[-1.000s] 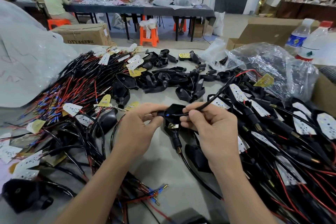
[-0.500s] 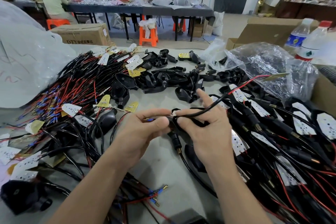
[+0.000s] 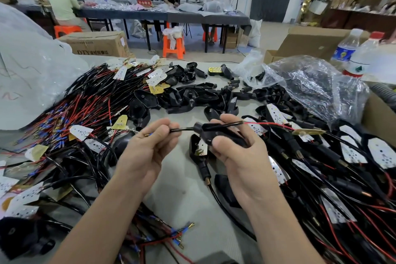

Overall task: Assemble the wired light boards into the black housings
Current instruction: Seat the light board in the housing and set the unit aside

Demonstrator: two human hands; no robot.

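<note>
I am working over the grey surface [image 3: 184, 197], and I am placing everything by the black housing [image 3: 216, 135] that I am holding above its middle. Left of the housing the heap of loose wired boards [image 3: 81, 109] is sprawling, beyond it the empty housings [image 3: 192, 96] are lying scattered, and right of it the assembled units [image 3: 321, 156] are piling up.

My right hand [image 3: 237, 156] is clamping round the housing's body. My left hand [image 3: 147, 152], just left of the housing, is pinching the black wire [image 3: 184, 129] where it is leaving the neck. I judge that I am threading: the lead is through, but the board is not yet seated.

The housing's long axis is running roughly left to right, with the neck pointing left. The light board [image 3: 308, 132] is hanging edge-on, well right of the housing. The next move is calling for a steady leftward pull while I am steering the board into the shell.
</note>
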